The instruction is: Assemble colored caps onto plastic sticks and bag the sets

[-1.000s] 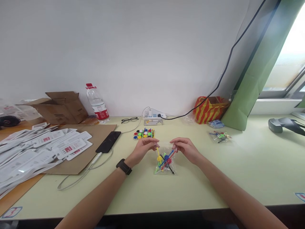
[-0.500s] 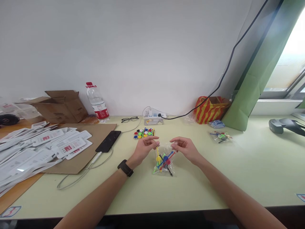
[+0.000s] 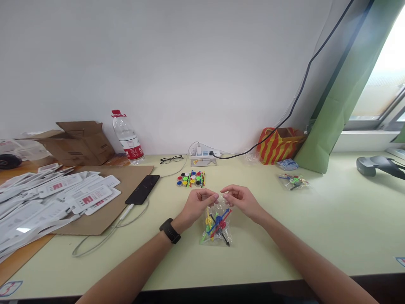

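- Hands, two: the left hand [image 3: 196, 207] and the right hand [image 3: 245, 203] each pinch the upper edge of one clear bag [image 3: 217, 230] between thumb and forefinger; the fingertips nearly meet.
- Clear bag, held: centred between and below the hands, over the table [image 3: 332, 223]; arrow-shaped plastic pieces in yellow, green, blue, red and black lie crossed inside, their exact number hidden by overlap. Whether its lower end touches the table cannot be told.
- Change from the earlier frames: the hands have drawn together and come nearer the table's front edge, the bag with them; the group of coloured discs and sticks [image 3: 191, 179], formerly partly covered by the left hand, is now fully exposed.
- Open room: a bare strip separates the bag from the front edge; a broad bare area extends right of the right forearm. On the left, one phone [image 3: 142, 189] and one cardboard sheet [image 3: 106, 221] narrow the space.
- Left wrist: one black watch [image 3: 170, 231].
- Beyond, right: a second clear bag of pieces [image 3: 293, 182], one striped bag [image 3: 280, 147] near the wall and one dark headset [image 3: 376, 164] well apart.
- Beyond, rear and left: one pair of glasses [image 3: 171, 159], one power strip [image 3: 205, 151], one bottle [image 3: 128, 138], one open carton [image 3: 79, 145], and many white packets [image 3: 63, 202], too overlapped to count.
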The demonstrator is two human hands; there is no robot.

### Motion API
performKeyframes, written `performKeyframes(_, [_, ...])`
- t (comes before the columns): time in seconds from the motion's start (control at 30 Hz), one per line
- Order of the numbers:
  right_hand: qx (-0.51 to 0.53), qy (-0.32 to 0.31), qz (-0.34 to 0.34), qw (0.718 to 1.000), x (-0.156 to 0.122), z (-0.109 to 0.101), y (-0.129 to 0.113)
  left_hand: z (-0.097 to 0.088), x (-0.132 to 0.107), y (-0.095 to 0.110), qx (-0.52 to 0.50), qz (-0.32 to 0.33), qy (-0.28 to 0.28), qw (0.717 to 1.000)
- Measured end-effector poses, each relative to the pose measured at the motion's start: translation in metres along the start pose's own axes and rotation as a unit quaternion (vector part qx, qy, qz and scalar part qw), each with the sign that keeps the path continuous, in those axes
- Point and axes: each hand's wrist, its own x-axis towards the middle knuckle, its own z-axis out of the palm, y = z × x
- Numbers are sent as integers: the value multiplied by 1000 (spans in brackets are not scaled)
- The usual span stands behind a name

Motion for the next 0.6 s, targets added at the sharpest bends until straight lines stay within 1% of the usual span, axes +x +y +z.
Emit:
performKeyframes(0.17, [-18, -22, 14, 1000, 2, 3, 6, 0, 0, -3, 18, 4, -13, 1000])
performKeyframes(0.47, [-24, 19, 19, 999, 4, -13, 5, -25, 11, -5, 46, 1, -3, 999])
performKeyframes(0.6, [-14, 18, 20, 1000, 5, -16, 5, -29, 13, -5, 44, 5, -8, 999])
